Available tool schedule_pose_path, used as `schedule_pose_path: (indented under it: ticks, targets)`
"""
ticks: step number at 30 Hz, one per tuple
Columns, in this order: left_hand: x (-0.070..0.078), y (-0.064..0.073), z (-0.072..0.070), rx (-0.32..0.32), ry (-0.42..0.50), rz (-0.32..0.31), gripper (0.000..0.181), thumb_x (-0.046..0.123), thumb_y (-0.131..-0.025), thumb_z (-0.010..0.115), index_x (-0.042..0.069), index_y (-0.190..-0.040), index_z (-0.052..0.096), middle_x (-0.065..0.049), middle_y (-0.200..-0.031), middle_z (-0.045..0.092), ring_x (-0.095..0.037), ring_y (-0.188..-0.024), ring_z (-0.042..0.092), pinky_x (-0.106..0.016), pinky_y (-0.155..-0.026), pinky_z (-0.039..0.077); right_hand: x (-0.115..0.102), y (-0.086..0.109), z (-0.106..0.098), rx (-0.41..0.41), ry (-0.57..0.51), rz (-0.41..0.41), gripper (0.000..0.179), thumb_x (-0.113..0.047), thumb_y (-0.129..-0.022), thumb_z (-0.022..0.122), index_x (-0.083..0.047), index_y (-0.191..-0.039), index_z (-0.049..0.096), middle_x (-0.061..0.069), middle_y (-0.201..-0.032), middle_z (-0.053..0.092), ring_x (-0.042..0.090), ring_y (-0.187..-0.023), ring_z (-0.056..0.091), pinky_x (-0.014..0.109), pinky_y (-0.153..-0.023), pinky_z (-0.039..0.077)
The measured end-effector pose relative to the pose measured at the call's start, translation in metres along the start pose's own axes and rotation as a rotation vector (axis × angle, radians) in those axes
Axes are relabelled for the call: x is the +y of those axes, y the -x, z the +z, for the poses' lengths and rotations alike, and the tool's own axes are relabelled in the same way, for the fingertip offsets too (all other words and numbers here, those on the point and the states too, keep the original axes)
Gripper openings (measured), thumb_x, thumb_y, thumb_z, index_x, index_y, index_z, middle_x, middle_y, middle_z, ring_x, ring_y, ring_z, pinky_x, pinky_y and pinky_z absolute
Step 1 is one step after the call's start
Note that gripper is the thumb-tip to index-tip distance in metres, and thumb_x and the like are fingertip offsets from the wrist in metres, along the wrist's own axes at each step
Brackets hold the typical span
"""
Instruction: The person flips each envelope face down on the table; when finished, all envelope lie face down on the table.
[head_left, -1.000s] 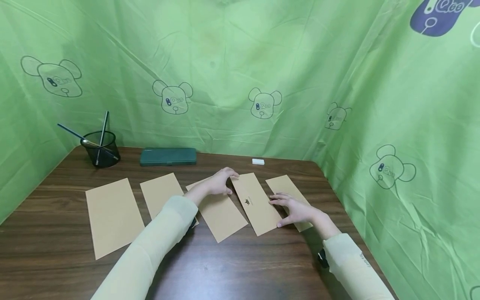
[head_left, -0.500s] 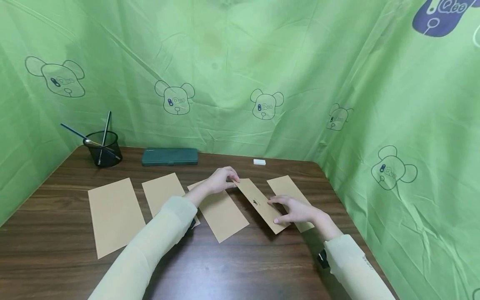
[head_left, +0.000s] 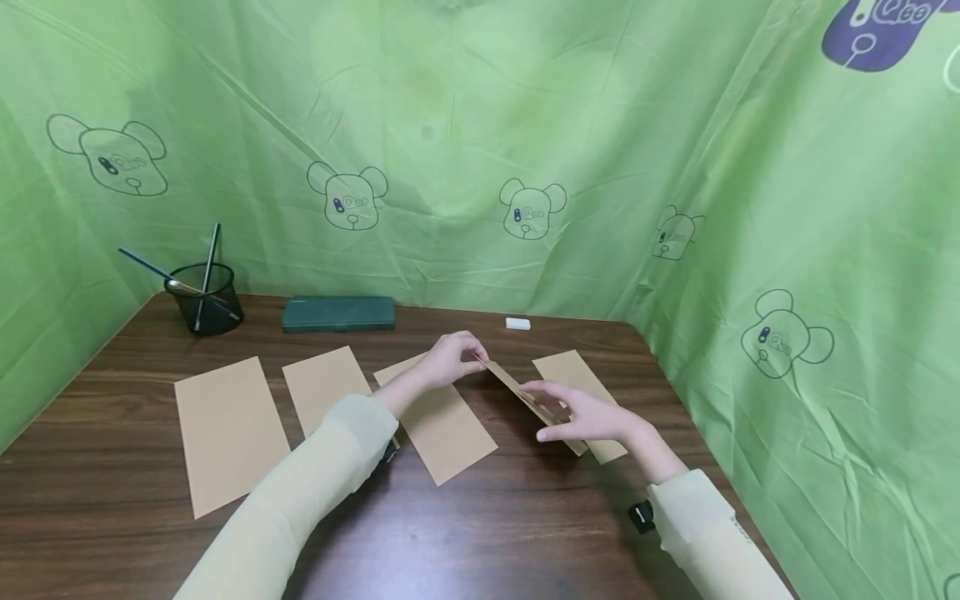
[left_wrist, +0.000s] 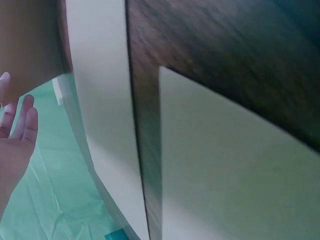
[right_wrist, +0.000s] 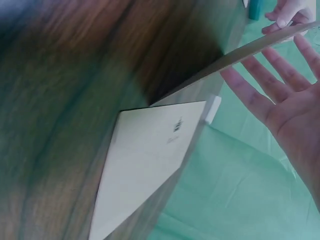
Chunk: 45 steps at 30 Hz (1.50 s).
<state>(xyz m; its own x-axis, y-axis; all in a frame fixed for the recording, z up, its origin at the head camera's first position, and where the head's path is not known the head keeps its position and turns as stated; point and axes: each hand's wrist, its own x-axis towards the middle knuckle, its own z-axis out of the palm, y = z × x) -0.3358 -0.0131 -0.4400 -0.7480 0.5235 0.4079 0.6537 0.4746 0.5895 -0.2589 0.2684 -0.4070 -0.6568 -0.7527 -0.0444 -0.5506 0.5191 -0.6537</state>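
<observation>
My left hand pinches the far corner of a thin brown kraft-paper rectangle, which is tipped up nearly on edge. In the left wrist view its broad face fills the upper left, the thumb on the near side of the corner. My right hand is spread beside the same piece. The right wrist view shows straight fingers with tips along the edge of the raised piece. Farther right lies a similar flat piece with a small dark print.
Left of the raised piece lie several flat brown pieces: a near one, a middle one and a large one. Behind them stand a black mesh pen cup, a dark green case and a small white block.
The printed brown piece was flat; its left long side has swung up as my left hand lifted, so it now stands nearly edge-on. My right fingers stayed by its right side, the thumb shifting left.
</observation>
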Motion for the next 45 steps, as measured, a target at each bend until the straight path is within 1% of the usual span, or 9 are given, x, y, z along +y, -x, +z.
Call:
schedule_pose_path:
  ticks: [7,13,16,20,24,29,33,36,45]
  targets:
    - [0.005,-0.002,-0.001,0.017,0.096,-0.040,0.008,0.012,-0.081,0.074,0.009,-0.086,0.069,-0.001,-0.090,0.065,-0.014,-0.088,0.065,-0.028,-0.084,0.051,-0.010,-0.002,-0.005,0.005,0.131,-0.075,0.067,-0.024,-0.086,0.070,-0.018,-0.143,0.037,0.000,-0.143,0.043,0.026,-0.122,0.048,0.044,-0.083,0.050]
    - [0.013,-0.004,-0.005,0.022,0.140,-0.062,0.008,0.014,-0.082,0.074,0.012,-0.085,0.067,-0.001,-0.090,0.064,-0.013,-0.088,0.065,-0.028,-0.083,0.051,-0.020,-0.001,-0.012,0.022,0.198,-0.137,0.061,-0.007,-0.084,0.067,-0.016,-0.140,0.043,0.001,-0.138,0.047,0.019,-0.107,0.051,0.035,-0.067,0.053]
    - [0.020,-0.005,-0.009,0.034,0.144,-0.071,0.008,0.014,-0.082,0.073,0.011,-0.085,0.067,-0.002,-0.091,0.062,-0.015,-0.088,0.064,-0.031,-0.084,0.051,-0.024,-0.001,-0.015,0.040,0.237,-0.158,0.062,0.002,-0.081,0.063,-0.014,-0.139,0.044,0.002,-0.135,0.050,0.017,-0.105,0.052,0.034,-0.075,0.052]
    - [0.026,-0.006,-0.013,0.035,0.154,-0.075,0.007,0.014,-0.084,0.072,0.011,-0.086,0.066,-0.004,-0.093,0.061,-0.017,-0.090,0.064,-0.034,-0.085,0.052,-0.026,0.001,-0.019,0.074,0.276,-0.152,0.065,0.008,-0.077,0.058,-0.014,-0.138,0.047,0.003,-0.135,0.051,0.019,-0.116,0.052,0.034,-0.091,0.045]
    - [0.028,-0.008,-0.017,0.032,0.151,-0.078,0.011,0.016,-0.085,0.071,0.011,-0.093,0.065,-0.003,-0.096,0.062,-0.015,-0.091,0.063,-0.033,-0.086,0.051,-0.025,0.003,-0.022,0.124,0.283,-0.138,0.068,0.011,-0.075,0.057,-0.015,-0.137,0.049,0.003,-0.136,0.052,0.019,-0.118,0.052,0.036,-0.091,0.047]
    - [0.026,-0.009,-0.021,0.009,0.151,-0.065,0.036,0.018,-0.085,0.071,0.010,-0.118,0.060,-0.002,-0.106,0.061,-0.016,-0.097,0.061,-0.033,-0.090,0.047,-0.019,0.003,-0.026,0.195,0.314,-0.174,0.068,0.014,-0.075,0.060,-0.009,-0.138,0.048,0.004,-0.138,0.051,0.018,-0.119,0.053,0.033,-0.086,0.050]
    - [0.026,-0.008,-0.024,-0.021,0.188,-0.058,0.054,0.016,-0.084,0.072,0.013,-0.133,0.050,-0.001,-0.116,0.058,-0.016,-0.103,0.059,-0.034,-0.085,0.050,-0.010,0.005,-0.028,0.245,0.300,-0.152,0.067,0.013,-0.076,0.064,-0.008,-0.138,0.048,0.004,-0.138,0.051,0.018,-0.120,0.051,0.032,-0.078,0.048]
    - [0.025,-0.007,-0.024,-0.035,0.205,-0.042,0.059,0.016,-0.084,0.072,0.013,-0.137,0.046,-0.002,-0.122,0.057,-0.017,-0.107,0.057,-0.033,-0.082,0.051,-0.005,0.008,-0.029,0.280,0.256,-0.115,0.067,0.012,-0.077,0.066,-0.012,-0.137,0.050,0.002,-0.136,0.052,0.019,-0.121,0.050,0.035,-0.085,0.049]
    - [0.019,0.003,-0.022,-0.066,0.172,0.005,0.061,0.013,-0.081,0.074,0.010,-0.136,0.049,-0.010,-0.122,0.055,-0.024,-0.108,0.056,-0.042,-0.091,0.048,0.004,0.017,-0.030,0.346,0.172,0.003,0.065,0.003,-0.080,0.070,-0.017,-0.138,0.050,0.002,-0.136,0.050,0.021,-0.111,0.054,0.035,-0.082,0.051]
